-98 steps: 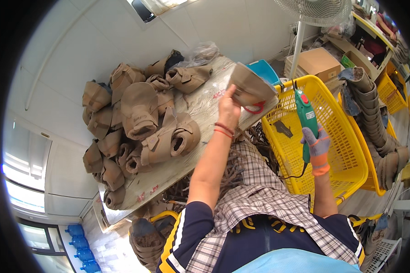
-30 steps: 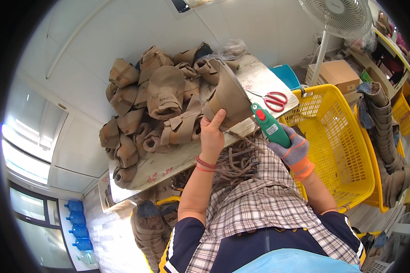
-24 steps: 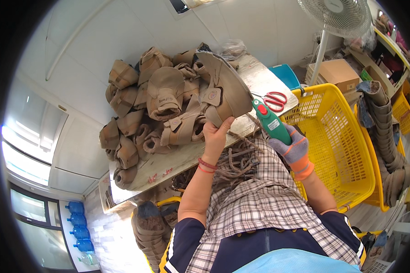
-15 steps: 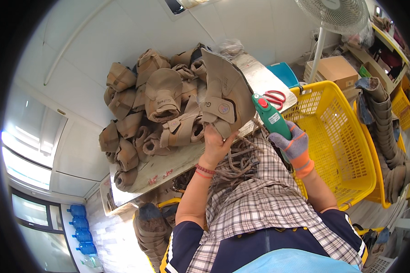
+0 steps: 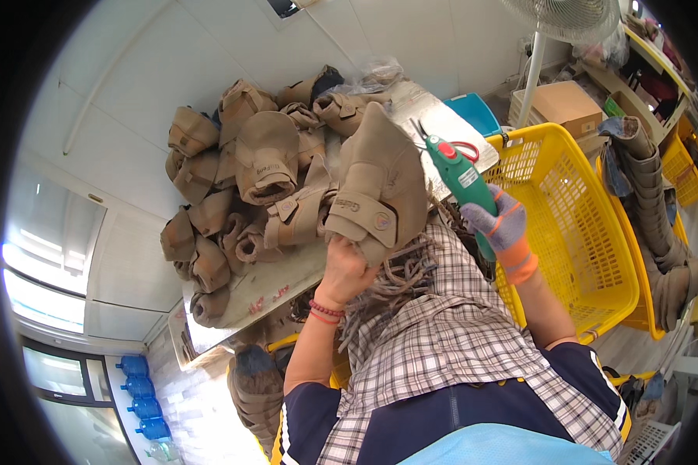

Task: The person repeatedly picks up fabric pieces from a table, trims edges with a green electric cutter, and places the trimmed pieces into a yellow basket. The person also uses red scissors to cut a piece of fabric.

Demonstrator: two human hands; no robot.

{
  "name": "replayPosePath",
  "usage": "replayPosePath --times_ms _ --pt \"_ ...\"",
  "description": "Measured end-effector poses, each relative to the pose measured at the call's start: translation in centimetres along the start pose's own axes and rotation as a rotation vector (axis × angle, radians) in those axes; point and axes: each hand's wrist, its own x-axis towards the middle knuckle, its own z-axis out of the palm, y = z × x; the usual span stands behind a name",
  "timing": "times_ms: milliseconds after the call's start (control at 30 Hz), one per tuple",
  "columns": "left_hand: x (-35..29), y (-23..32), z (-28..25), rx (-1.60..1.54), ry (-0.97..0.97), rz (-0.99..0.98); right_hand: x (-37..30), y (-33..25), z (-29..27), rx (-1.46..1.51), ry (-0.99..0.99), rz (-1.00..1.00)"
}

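Note:
My bare left hand (image 5: 347,271) grips the lower edge of a brown suede-like piece (image 5: 380,172). The piece has a tall rounded flap and a strap with a round badge; its exact kind is unclear. In a grey and orange glove, my right hand (image 5: 506,235) is closed round green handheld electric scissors (image 5: 464,180) with a red button. Their dark, parted tips point up beside the flap, apart from it. Grey fuzzy strips (image 5: 399,273) hang below the piece across my checked apron (image 5: 434,341). Red-handled scissors (image 5: 468,152) lie on the table, partly behind the tool.
Several similar brown pieces (image 5: 267,155) are heaped on the worn white table (image 5: 306,273). A yellow basket (image 5: 578,232) stands close to my right arm, with a long brown stack (image 5: 650,201) beyond. Behind are a blue bin (image 5: 473,114), a carton (image 5: 566,108) and a fan (image 5: 562,19).
My left hand has moved left and down, lowering the brown piece and turning its badge toward me. The electric scissors' tips have come into view as the piece moved off them.

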Motion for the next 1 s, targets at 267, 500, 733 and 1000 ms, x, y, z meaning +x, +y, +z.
replayPosePath --times_ms 267,500,733,1000 --pt "3.8 0.6 -1.4 -0.246 0.031 -0.089 8.1 3.1 -5.2 -0.246 0.155 0.083" --pt "7.1 0.0 3.9 -0.326 -0.729 -0.175 17.1 7.8 -11.4 -0.549 0.097 0.208" --pt "-3.7 -0.1 -8.9 -0.498 -0.968 -0.535 22.4 9.5 -10.9 -0.702 -0.08 0.155" --pt "-13.9 5.2 -16.2 -0.692 0.431 -1.033 30.7 11.9 -4.8 -1.279 -0.239 -0.073"
